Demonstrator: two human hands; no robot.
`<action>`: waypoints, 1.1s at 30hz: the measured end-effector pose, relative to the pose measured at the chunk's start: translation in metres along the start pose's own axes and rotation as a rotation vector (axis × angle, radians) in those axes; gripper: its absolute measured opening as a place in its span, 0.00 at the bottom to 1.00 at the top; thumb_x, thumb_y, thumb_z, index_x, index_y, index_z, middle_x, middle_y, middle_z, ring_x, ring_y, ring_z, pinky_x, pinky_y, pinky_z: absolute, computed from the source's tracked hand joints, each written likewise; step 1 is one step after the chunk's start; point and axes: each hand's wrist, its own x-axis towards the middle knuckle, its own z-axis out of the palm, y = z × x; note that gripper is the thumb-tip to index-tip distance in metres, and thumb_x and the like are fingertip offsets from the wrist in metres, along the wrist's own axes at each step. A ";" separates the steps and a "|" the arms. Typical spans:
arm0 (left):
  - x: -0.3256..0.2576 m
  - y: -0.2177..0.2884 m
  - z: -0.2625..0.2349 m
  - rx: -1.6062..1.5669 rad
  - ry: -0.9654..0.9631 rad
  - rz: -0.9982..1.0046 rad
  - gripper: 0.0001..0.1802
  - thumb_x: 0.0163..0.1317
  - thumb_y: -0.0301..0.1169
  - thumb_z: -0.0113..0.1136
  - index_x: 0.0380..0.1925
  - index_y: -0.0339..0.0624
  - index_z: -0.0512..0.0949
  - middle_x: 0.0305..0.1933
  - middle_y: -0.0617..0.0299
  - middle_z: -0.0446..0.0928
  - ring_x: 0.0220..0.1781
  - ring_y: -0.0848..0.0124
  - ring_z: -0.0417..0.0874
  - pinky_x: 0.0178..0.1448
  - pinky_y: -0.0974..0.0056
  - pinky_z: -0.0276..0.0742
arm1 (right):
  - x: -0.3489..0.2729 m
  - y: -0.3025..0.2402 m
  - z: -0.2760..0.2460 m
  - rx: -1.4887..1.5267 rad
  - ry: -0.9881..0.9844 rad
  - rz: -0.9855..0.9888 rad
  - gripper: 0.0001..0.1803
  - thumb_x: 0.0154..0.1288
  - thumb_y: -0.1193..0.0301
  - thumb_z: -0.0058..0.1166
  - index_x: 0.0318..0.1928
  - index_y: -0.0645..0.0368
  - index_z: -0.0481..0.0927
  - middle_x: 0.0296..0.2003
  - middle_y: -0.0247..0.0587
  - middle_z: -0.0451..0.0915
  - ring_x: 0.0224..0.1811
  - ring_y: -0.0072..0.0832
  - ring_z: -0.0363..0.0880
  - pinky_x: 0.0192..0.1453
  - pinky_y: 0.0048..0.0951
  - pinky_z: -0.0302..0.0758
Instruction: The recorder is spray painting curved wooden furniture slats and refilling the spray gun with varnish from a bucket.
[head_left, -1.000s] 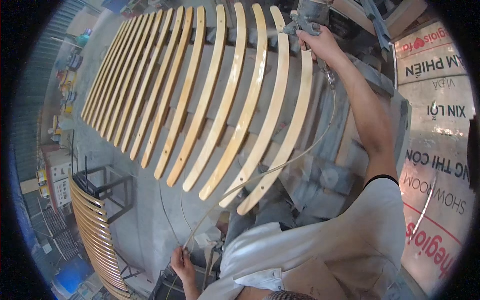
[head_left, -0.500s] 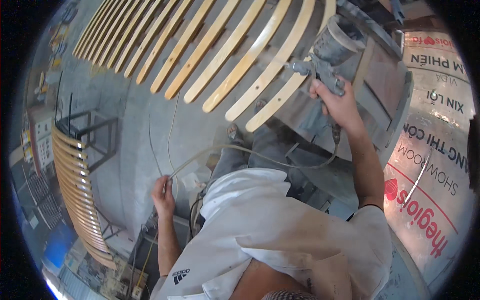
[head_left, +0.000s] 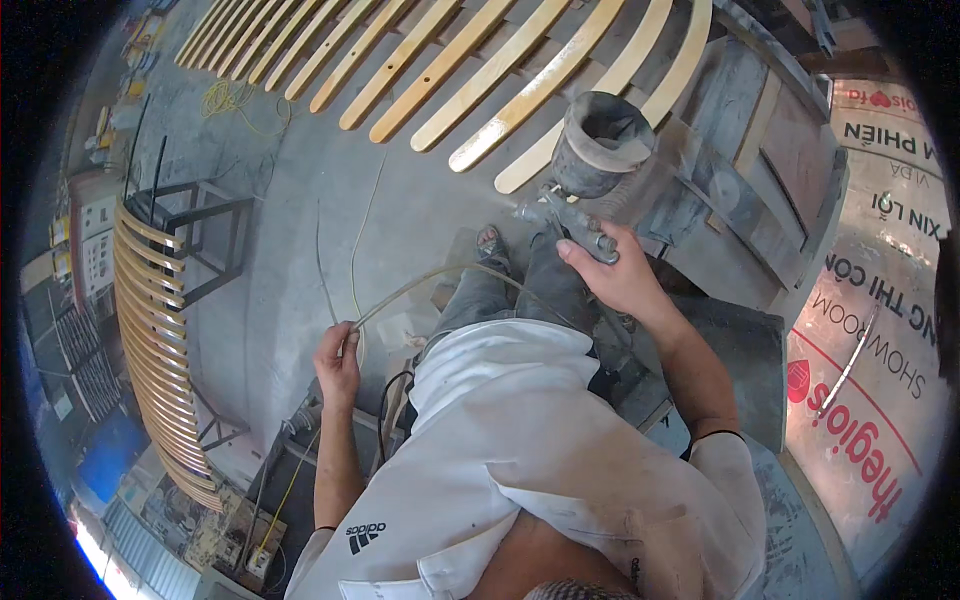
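My right hand (head_left: 618, 268) is wrapped round the handle of a spray gun (head_left: 572, 222), whose grey, paint-crusted cup (head_left: 603, 145) sits on top with its mouth showing. The gun is just short of the ends of a row of curved, pale wooden slats (head_left: 560, 85), some of them glossy. A pale air hose (head_left: 455, 270) arcs across in front of my legs. My left hand (head_left: 338, 352) pinches this hose at the left, well away from the gun. Part of the hose near my right leg is hidden.
At the left, another row of curved wooden slats (head_left: 150, 350) rests by a dark metal frame (head_left: 205, 235). A grey bench-like structure (head_left: 745, 170) stands at the right beside a shiny printed sheet (head_left: 870, 330). A yellow cord (head_left: 228, 100) lies coiled on the grey floor (head_left: 270, 190).
My right hand has brought the spray gun down and left, off the slats toward my body, and the gun has turned. My left hand, still on the hose, has shifted slightly.
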 end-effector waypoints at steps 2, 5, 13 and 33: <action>0.003 0.001 0.001 -0.025 -0.022 0.004 0.08 0.64 0.22 0.58 0.42 0.32 0.79 0.38 0.58 0.79 0.43 0.70 0.79 0.51 0.68 0.73 | -0.006 0.027 0.000 -0.039 0.016 -0.040 0.21 0.60 0.59 0.64 0.46 0.64 0.82 0.36 0.49 0.83 0.44 0.38 0.80 0.50 0.34 0.75; 0.004 0.001 0.004 0.009 0.011 0.054 0.06 0.64 0.21 0.58 0.40 0.34 0.79 0.36 0.54 0.80 0.40 0.67 0.80 0.48 0.66 0.74 | -0.016 0.034 -0.021 0.052 -0.027 0.047 0.20 0.61 0.61 0.64 0.46 0.64 0.81 0.33 0.45 0.83 0.39 0.32 0.81 0.47 0.31 0.76; 0.018 0.004 0.011 0.017 0.010 0.061 0.06 0.64 0.22 0.59 0.40 0.32 0.79 0.37 0.53 0.80 0.40 0.66 0.80 0.47 0.65 0.75 | 0.009 0.044 -0.096 0.250 0.173 0.318 0.15 0.65 0.61 0.62 0.42 0.59 0.82 0.30 0.30 0.82 0.32 0.18 0.78 0.38 0.22 0.75; 0.023 0.145 0.054 0.148 0.140 -0.046 0.04 0.65 0.21 0.56 0.37 0.30 0.77 0.30 0.56 0.75 0.33 0.68 0.74 0.41 0.66 0.71 | 0.288 0.091 -0.302 0.308 0.289 -0.031 0.12 0.67 0.63 0.57 0.41 0.59 0.78 0.26 0.29 0.80 0.23 0.14 0.74 0.15 0.22 0.65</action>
